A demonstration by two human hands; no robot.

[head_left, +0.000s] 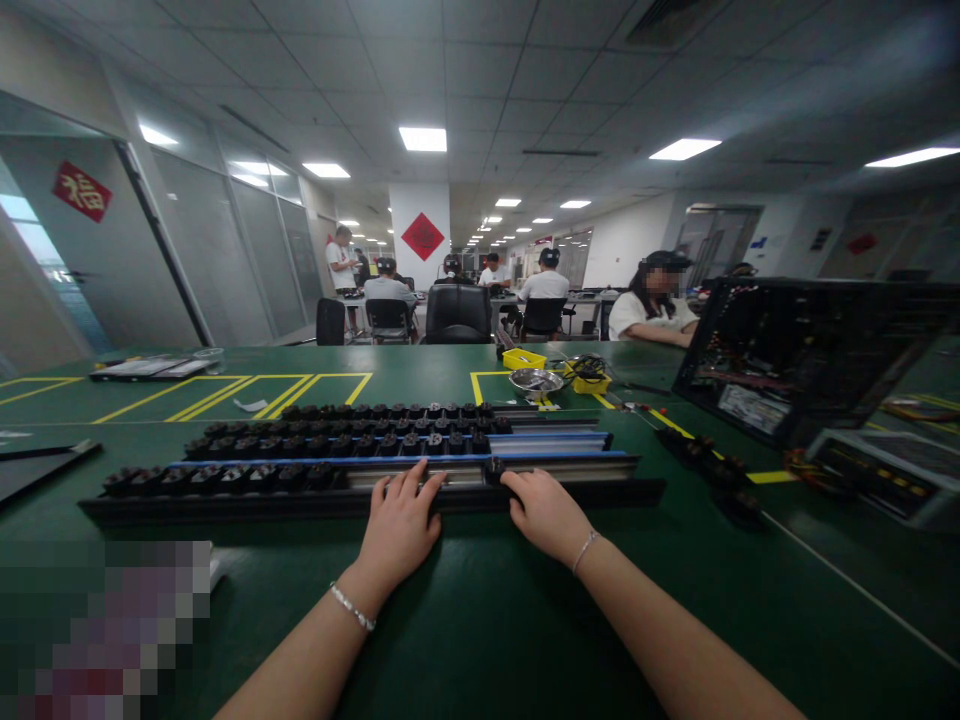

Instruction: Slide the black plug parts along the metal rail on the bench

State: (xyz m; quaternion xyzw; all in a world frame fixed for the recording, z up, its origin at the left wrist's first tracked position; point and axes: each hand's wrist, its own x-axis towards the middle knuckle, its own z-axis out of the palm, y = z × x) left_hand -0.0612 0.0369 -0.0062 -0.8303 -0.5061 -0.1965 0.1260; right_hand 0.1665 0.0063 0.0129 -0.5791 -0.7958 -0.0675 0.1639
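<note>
Several long rails lie side by side across the green table, each carrying a row of small black socket-like modules. My left hand rests with its fingers spread on the bare metal stretch of the nearest rail. Just right of it, my right hand has its fingertips closed against a single black module that sits in the same rail, apart from the row on the left. Behind, a rail with blue edges shows a bare right end. My right thumb is partly hidden.
Loose black modules lie to the right, near an open computer case and a power supply unit. Beyond the rails stand a metal bowl and yellow trays. A person sits at the table's far right.
</note>
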